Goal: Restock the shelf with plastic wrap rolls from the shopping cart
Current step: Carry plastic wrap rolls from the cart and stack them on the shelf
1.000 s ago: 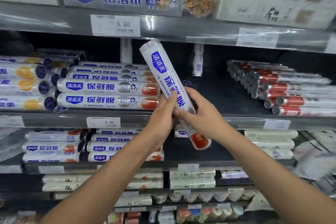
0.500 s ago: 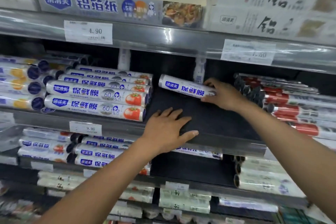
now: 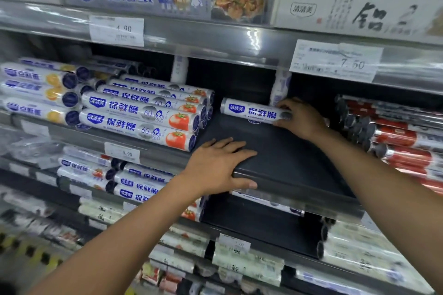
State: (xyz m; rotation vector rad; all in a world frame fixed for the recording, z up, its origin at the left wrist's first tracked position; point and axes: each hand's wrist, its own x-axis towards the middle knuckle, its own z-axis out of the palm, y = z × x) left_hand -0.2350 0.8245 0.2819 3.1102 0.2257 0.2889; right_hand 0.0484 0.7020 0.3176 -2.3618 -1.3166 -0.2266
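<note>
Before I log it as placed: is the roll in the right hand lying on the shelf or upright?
Lying down. The roll lies sideways on the dark shelf, label facing out; the right hand grips its right end.

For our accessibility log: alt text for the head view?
A right hand grips the end of a plastic wrap roll lying on a dark shelf; the left hand rests on the shelf's front edge. Nearby lie stacked rolls.

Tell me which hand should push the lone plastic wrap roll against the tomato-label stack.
Right. The right hand grips the plastic wrap roll at its right end, so it could probably push it toward the tomato-label stack. The left hand rests flat on the shelf edge, apart from the roll.
</note>
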